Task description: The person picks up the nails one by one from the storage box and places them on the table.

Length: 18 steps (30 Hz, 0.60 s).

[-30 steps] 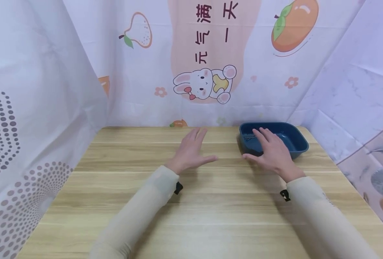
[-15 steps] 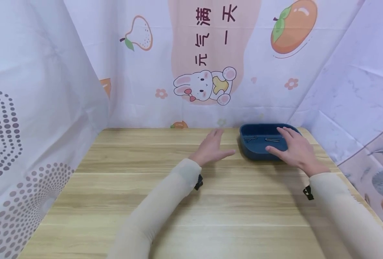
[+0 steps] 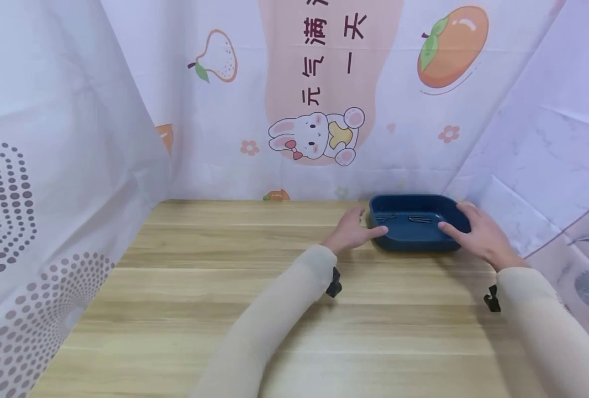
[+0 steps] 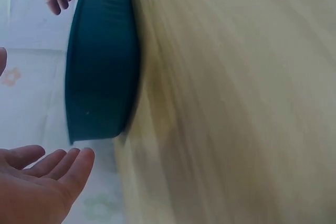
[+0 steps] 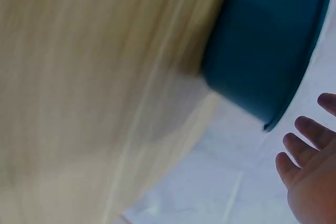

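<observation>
Wide on Both Sides, Nothing in the Grip!

Beyond every fingertip hung the printed curtain [image 3: 215,121], a big pale backdrop, and below the fingers spread the wood-grain table [image 3: 190,309]. In from the near side, behind the fingers, reached the left sleeve [image 3: 274,315] and the right sleeve [image 3: 548,315].

And there, squarely between the two sets of fingers, sat the dark blue basin [image 3: 419,245], upright on the wood! At one end, the left hand [image 3: 350,232]: thumb well apart from the fingers, a wide spread, nothing held. The left wrist view had those fingertips just short of the rim. At the other end, the right hand [image 3: 482,236], every bit as wide and just as unburdened, with a gap showing between its fingers and the basin. Whether either thumb touched the rim, you could not tell!

Smallest of all, inside the basin: one cluster of thin dark pieces [image 3: 386,218] just beyond the left thumb, and a second cluster [image 3: 419,219] between the thumbs, nearer the right one.

Good technique here, by this reckoning, called for evenness: fingers meeting both end walls together, thumbs over the rim, pressure matched. A lopsided touch could have tipped the basin and sent those loose-looking pieces sliding.
</observation>
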Each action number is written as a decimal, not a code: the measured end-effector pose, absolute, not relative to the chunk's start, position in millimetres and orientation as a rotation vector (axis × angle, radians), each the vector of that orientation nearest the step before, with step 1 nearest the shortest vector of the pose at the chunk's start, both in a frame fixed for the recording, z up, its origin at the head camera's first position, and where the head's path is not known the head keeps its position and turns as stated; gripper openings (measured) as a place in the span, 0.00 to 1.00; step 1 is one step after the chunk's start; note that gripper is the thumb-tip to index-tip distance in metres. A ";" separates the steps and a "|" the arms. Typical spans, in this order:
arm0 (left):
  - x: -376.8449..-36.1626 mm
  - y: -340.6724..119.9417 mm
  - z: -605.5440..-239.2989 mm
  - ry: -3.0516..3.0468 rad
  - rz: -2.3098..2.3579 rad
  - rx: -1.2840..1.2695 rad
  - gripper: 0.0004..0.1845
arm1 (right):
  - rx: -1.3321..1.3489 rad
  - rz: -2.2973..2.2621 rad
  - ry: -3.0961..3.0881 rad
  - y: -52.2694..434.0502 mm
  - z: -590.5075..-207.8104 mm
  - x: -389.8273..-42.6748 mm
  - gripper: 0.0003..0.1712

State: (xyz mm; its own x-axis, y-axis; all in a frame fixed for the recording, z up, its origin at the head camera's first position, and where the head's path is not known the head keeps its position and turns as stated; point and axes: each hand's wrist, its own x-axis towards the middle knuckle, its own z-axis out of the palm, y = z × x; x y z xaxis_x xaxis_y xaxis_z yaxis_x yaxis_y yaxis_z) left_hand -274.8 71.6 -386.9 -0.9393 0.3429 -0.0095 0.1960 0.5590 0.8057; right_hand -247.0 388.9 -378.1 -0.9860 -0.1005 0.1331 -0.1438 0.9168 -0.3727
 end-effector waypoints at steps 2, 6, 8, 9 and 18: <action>-274.9 76.4 -391.8 2.574 1.389 0.415 0.48 | 0.179 0.623 -2.965 395.1 -382.6 -249.5 0.52; -276.9 84.2 -402.6 2.456 1.552 0.334 0.50 | 0.132 0.722 -2.974 404.2 -389.0 -254.7 0.54; -277.6 87.5 -406.6 2.425 1.601 0.304 0.51 | 0.099 0.774 -2.986 406.6 -390.9 -255.9 0.55; -277.8 89.3 -408.4 2.421 1.607 0.296 0.52 | 0.073 0.804 -2.998 407.6 -391.5 -256.0 0.55; -278.8 104.6 -410.7 2.468 1.582 0.238 0.47 | -0.079 0.989 -3.090 404.1 -386.0 -255.1 0.51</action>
State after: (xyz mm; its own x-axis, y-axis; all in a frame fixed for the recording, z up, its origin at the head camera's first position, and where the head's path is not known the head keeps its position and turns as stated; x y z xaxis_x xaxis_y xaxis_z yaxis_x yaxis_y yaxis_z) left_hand -278.8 104.6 -410.7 -0.9671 0.2415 -0.0806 0.0276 0.4140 0.9098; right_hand -255.1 404.1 -386.0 -0.9935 0.0147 -0.1133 0.0777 0.8136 -0.5763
